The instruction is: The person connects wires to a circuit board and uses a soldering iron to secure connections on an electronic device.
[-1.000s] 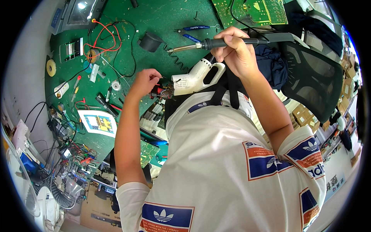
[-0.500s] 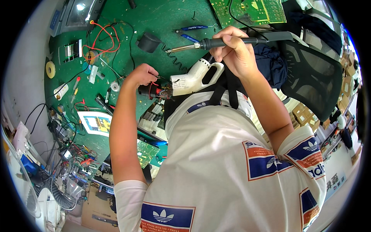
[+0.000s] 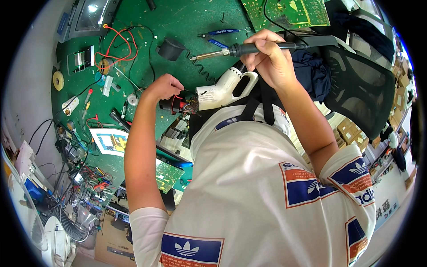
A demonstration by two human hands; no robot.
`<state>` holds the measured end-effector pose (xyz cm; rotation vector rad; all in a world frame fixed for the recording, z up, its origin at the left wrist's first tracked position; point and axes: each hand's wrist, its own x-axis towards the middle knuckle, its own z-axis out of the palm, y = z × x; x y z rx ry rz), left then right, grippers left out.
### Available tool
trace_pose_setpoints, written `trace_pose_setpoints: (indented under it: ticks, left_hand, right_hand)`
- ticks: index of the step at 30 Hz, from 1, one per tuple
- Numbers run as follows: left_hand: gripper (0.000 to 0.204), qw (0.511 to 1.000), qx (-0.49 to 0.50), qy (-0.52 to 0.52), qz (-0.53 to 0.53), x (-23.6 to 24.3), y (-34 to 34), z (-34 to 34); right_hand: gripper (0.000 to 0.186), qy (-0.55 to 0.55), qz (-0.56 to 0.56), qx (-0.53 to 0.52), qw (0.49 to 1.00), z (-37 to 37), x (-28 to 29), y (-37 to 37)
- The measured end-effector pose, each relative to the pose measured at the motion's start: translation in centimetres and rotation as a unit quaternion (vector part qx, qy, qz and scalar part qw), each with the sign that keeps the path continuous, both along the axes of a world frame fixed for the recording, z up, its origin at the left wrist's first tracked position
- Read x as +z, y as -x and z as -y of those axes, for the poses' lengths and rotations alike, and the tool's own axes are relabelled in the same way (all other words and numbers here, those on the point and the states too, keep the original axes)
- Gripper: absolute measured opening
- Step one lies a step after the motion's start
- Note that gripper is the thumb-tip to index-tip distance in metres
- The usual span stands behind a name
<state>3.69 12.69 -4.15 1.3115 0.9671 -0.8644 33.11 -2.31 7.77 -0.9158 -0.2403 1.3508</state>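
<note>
My right hand (image 3: 272, 58) grips a soldering iron (image 3: 238, 50) by its dark handle. The metal tip points left above the green mat. A white appliance housing (image 3: 218, 95) with a loop handle lies by my waist, its left end open. Bundled wires and a red and black motor-like part (image 3: 175, 106) stick out there. Just above that part, my left hand (image 3: 167, 86) is closed in a pinch on a thin black wire (image 3: 189, 91) that runs toward the housing. The tip of the iron is apart from the wires.
On the green work mat (image 3: 178, 26) lie a black block with a coiled cord (image 3: 171, 49), blue tweezers (image 3: 223, 32) and red test leads (image 3: 133, 49). A large green circuit board (image 3: 289, 13) is at the far edge. Tangled cables and tools (image 3: 84, 187) fill the left; a mesh chair (image 3: 356, 84) stands right.
My left hand and forearm have shifted very slightly left. The right hand, soldering iron and white housing stay practically where they were.
</note>
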Motion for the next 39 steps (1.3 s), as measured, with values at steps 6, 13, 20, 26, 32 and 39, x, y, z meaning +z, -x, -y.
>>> trace_pose_setpoints:
  ticks: [6,13,20,26,32,39]
  left_hand:
    - [0.020,1.000,-0.012,0.022,-0.012,0.4,-0.4,-0.4]
    - [0.018,0.991,0.077,0.105,0.005,0.6,0.1,-0.3]
    - [0.019,0.979,0.144,0.140,-0.016,1.3,0.0,0.1]
    - [0.019,0.978,0.159,0.137,-0.018,1.2,0.0,0.3]
    - [0.022,0.983,0.145,0.105,-0.026,1.5,-0.6,0.5]
    - [0.018,0.995,0.085,0.044,0.000,1.5,-1.0,0.5]
  right_hand:
    - [0.018,0.003,0.004,-0.001,1.000,-0.1,0.1,0.1]
    - [0.019,0.002,0.014,0.000,1.000,-0.1,0.1,0.0]
    - [0.019,-0.002,0.005,0.000,1.000,-0.1,0.0,0.1]
    - [0.019,-0.004,0.006,0.000,1.000,-0.2,0.0,0.2]
    - [0.018,-0.008,-0.003,0.005,1.000,-0.1,-0.1,0.3]
    - [0.018,-0.004,-0.003,-0.001,1.000,0.0,-0.1,0.3]
